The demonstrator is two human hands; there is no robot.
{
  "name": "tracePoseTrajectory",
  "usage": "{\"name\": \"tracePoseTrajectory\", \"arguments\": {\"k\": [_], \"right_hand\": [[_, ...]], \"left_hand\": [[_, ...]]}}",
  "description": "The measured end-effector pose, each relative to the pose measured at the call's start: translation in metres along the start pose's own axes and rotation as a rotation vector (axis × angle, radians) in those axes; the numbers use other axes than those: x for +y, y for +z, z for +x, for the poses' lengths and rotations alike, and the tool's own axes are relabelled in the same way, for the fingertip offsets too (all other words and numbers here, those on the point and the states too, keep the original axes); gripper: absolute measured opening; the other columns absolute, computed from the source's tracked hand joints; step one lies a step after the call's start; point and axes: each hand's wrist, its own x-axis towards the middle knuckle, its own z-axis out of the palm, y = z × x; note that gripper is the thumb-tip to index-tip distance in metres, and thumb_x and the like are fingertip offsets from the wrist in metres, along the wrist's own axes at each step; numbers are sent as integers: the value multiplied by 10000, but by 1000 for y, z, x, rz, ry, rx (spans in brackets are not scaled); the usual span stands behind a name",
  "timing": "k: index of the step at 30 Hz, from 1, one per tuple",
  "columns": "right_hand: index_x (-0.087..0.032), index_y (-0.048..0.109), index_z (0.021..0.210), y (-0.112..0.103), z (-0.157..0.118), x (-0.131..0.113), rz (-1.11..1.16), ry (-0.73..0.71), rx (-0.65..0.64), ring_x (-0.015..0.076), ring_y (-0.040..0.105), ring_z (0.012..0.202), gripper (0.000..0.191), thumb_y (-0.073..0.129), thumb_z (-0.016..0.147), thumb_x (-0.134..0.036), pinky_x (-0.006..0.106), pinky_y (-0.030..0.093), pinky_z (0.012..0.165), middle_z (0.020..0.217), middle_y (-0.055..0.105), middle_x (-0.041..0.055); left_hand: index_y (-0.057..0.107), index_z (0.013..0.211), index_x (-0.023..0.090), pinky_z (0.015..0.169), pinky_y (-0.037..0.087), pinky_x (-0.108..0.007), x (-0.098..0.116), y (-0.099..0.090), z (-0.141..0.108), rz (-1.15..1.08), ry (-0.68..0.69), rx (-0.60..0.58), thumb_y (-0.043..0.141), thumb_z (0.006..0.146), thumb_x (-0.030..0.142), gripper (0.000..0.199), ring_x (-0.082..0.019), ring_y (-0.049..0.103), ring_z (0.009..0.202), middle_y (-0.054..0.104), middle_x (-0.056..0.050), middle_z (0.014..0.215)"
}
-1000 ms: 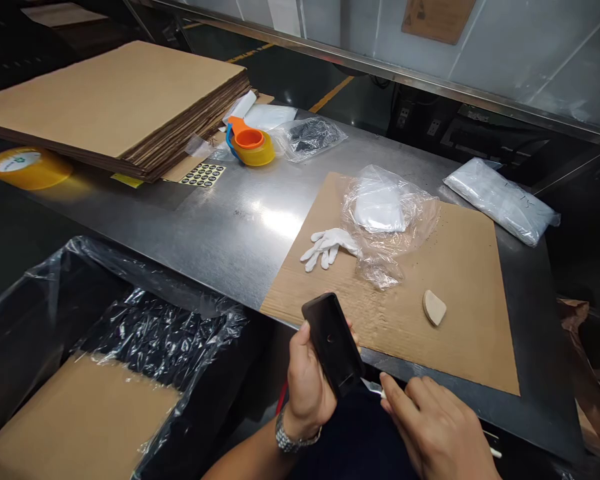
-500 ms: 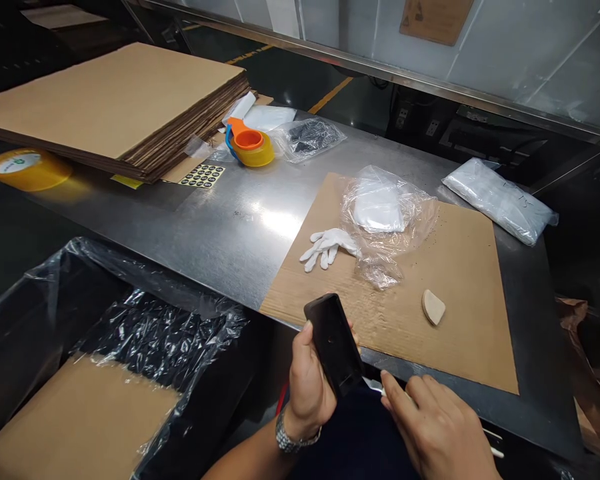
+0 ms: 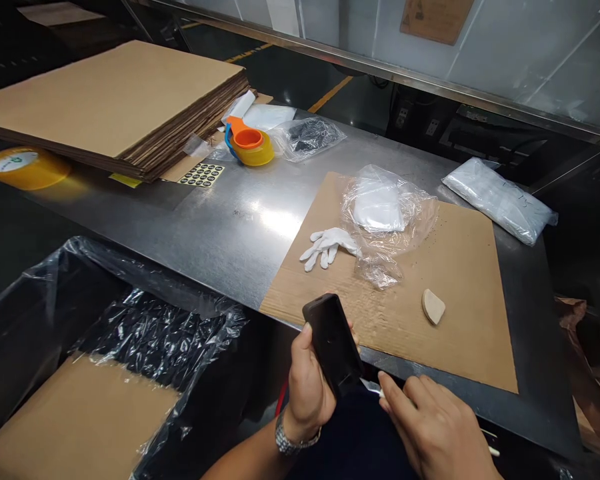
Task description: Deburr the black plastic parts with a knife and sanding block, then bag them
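Observation:
My left hand (image 3: 307,373), with a metal watch on its wrist, is closed around a black, hollow, tray-like rectangular part (image 3: 333,343), its open side facing up. My right hand (image 3: 435,420) grips a slim knife (image 3: 371,386); the blade points left at the part's lower right edge. Fingers hide most of the knife's handle. Whether the blade touches the part, I cannot tell. Both hands are in front of the table's near edge. Beyond them, a white glove (image 3: 330,247) and a beige wedge-shaped piece (image 3: 433,307) lie on a cardboard sheet (image 3: 460,353).
Clear plastic bags (image 3: 380,207) lie on the cardboard, another wrapped pack (image 3: 500,200) at right. A tape dispenser (image 3: 253,150), stickers (image 3: 203,175), a tape roll (image 3: 25,167) and stacked cardboard (image 3: 115,100) occupy the metal table (image 3: 220,233). A plastic-lined bin (image 3: 145,260) stands lower left.
The knife and my right hand have shifted very slightly left and up along the part's edge. My left hand and the black part have barely moved.

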Motion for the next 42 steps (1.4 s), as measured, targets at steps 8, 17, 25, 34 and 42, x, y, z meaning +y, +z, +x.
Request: {"name": "tracePoseTrajectory", "arguments": {"k": [8, 17, 25, 34, 42], "right_hand": [[-169, 629, 973, 2, -3, 0, -25, 8, 6, 112, 442, 512, 316, 321, 941, -232, 260, 267, 513, 564, 499, -2], [-169, 632, 965, 6, -3, 0, -78, 3, 32, 127, 443, 524, 298, 340, 934, -220, 282, 261, 534, 561, 506, 4], [-173, 559, 802, 3, 0, 7, 71, 17, -57, 98, 431, 415, 303, 297, 950, -206, 275, 200, 477, 480, 476, -42], [-206, 456, 696, 5, 0, 5, 26, 2, -127, 109, 436, 373, 312, 269, 946, -194, 285, 160, 460, 455, 470, -47], [-209, 468, 734, 7, 0, 3, -66, 6, -135, 124, 465, 340, 307, 246, 945, -199, 289, 131, 440, 434, 483, -47]], "left_hand": [[558, 1104, 168, 596, 498, -315, -1, -1, -2, -4, 30, -1, 440, 788, 420, 421, -182, 593, 620, 658, -58, 750], [652, 808, 99, 559, 500, -251, 2, 0, 2, 14, -79, 33, 431, 816, 395, 369, -151, 593, 595, 647, -63, 690], [644, 806, 87, 538, 518, -275, 5, 1, 7, 82, -192, 24, 401, 842, 396, 395, -154, 593, 565, 654, -75, 719], [643, 808, 90, 519, 504, -265, 6, 0, 7, 95, -224, -23, 419, 832, 393, 378, -148, 584, 541, 649, -69, 710], [637, 878, 99, 503, 479, -283, 2, 0, 9, 117, -173, 12, 500, 781, 421, 363, -171, 591, 516, 652, -67, 661]]}}
